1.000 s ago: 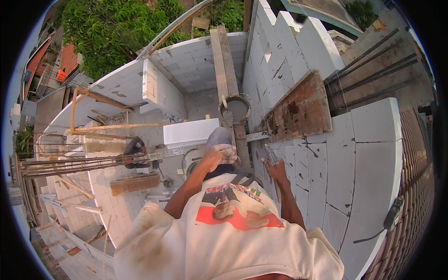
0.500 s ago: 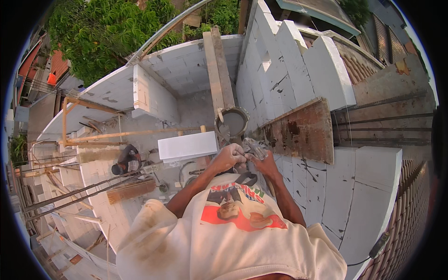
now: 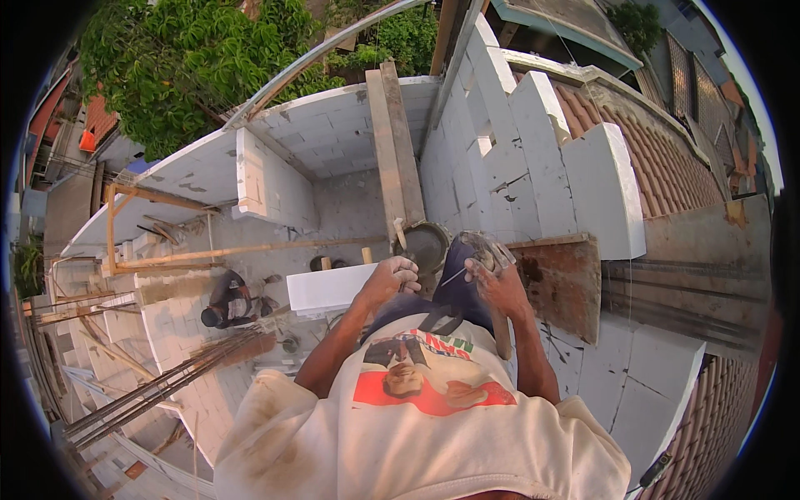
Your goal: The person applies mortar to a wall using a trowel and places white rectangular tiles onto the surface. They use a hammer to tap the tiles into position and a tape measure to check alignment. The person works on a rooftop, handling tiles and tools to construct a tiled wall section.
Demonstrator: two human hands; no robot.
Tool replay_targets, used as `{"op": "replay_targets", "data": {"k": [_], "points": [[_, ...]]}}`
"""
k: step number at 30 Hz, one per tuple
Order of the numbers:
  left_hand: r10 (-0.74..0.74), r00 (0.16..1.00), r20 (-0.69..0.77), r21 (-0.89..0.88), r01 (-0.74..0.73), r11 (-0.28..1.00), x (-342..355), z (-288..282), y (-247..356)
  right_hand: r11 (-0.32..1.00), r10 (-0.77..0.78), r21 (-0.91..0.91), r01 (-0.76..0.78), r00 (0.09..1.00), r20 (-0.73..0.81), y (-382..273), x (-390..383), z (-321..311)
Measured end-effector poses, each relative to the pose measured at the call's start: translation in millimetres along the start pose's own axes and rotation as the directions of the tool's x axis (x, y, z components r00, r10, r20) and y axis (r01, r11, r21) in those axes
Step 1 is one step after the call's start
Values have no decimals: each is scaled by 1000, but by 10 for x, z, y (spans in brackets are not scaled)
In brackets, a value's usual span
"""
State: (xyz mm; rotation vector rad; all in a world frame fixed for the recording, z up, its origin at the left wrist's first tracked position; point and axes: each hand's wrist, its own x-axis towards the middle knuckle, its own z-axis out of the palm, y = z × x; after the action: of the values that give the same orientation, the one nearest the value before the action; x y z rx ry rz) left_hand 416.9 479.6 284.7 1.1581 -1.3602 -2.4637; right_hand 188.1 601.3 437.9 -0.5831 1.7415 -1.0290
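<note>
My right hand [image 3: 502, 287] is closed on a crumpled clear plastic bag [image 3: 485, 248] with dull greyish contents I cannot make out. A thin pale stick [image 3: 452, 278] pokes out from its fingertips toward the left. My left hand [image 3: 390, 278] is apart from it, fingers curled in; whatever they may hold is hidden. Just beyond the hands stands a round bucket [image 3: 427, 247] of grey mortar. A tool's pale wooden handle [image 3: 400, 232] rises at the bucket's left rim. Left of my left hand lies a white block [image 3: 327, 288].
Two long planks [image 3: 387, 154] run away from the bucket. A stained board [image 3: 567, 287] leans right, along the white block wall [image 3: 533, 179]. Down at the left, a person [image 3: 230, 300] bends over near bundled steel bars [image 3: 162, 379]. Roof tiles [image 3: 658, 167] lie beyond the wall.
My hands, together before, have parted: the left moved left, the right moved right with the plastic bag. The view has shifted, and my dark-clad knees now show beside the bucket.
</note>
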Motion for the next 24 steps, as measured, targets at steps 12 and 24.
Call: {"op": "replay_targets", "data": {"k": [12,24], "points": [[90,995,-50,6,-90,996,377,-375,323,981,-189,-29,191,980,63,-682,510,29],[136,985,102,335,-163,928,1338,-541,1779,902,-289,-289,321,946,148,-753,2320,178]]}}
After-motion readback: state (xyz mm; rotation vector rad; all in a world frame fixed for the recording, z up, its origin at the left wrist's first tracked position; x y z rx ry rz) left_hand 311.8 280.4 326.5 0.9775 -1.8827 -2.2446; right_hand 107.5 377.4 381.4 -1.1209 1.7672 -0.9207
